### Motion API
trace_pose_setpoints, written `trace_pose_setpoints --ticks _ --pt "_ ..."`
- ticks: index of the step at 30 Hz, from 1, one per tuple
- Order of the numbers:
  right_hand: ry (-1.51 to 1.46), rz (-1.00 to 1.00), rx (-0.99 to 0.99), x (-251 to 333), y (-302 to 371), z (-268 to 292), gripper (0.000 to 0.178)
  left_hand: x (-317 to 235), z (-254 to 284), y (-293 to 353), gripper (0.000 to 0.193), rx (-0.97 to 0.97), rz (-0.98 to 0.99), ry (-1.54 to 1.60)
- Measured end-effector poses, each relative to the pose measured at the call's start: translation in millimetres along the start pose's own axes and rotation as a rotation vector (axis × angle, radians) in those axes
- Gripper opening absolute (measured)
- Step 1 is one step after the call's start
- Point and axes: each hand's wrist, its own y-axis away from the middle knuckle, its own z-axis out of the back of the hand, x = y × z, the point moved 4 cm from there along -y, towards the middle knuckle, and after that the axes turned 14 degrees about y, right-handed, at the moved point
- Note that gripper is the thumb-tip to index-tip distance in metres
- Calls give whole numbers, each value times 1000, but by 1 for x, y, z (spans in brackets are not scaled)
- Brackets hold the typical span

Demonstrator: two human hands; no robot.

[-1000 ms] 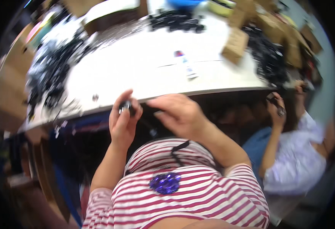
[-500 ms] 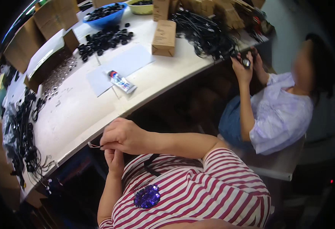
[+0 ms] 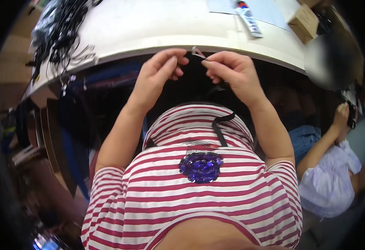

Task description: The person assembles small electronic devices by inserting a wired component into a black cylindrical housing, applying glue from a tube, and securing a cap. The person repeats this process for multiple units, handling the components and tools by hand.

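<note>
My right hand [image 3: 234, 73] pinches the end of thin pale and reddish wires [image 3: 199, 54] between thumb and forefinger. A small whitish tip, perhaps a connector, tops the wires, which stick out toward my left hand [image 3: 161, 71]. That hand is half curled, its fingertips apart and close to the wire tip without touching it; nothing shows in it. Both hands are in front of the near edge of the white table [image 3: 145, 31], above my lap. Whatever lies inside my right palm is hidden.
Black cables [image 3: 64, 31] heap at the table's left, their ends hanging over the edge. A tube [image 3: 249, 21] lies on pale sheets [image 3: 270, 12], left of a cardboard box [image 3: 303, 23]. At right sits a person in a pale top [image 3: 328, 179], holding something dark.
My view has swung left and down. My hands, together before, are now apart, the left drawn away from the wires and the right still pinching them.
</note>
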Motion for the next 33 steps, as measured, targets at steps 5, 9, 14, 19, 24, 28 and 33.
trace_pose_setpoints --ticks 5,9,14,19,24,28,33 --pt "78 12 86 -2 3 -2 17 -20 -5 -2 31 56 26 -130" --pt "86 10 101 -3 7 1 16 -17 -11 -7 27 137 36 -127" --pt "257 68 54 0 10 6 12 -11 -8 -8 23 162 78 -51" --pt "671 391 -75 15 18 0 12 -17 -15 -9 23 139 95 -204" --pt "876 664 -115 19 17 -6 13 -10 -12 -8 23 192 101 -363" --pt "884 642 -105 18 18 -1 12 -14 -18 -7 23 101 112 -216" --pt "1038 689 -79 22 27 -4 8 -6 -21 -5 17 128 133 -173"
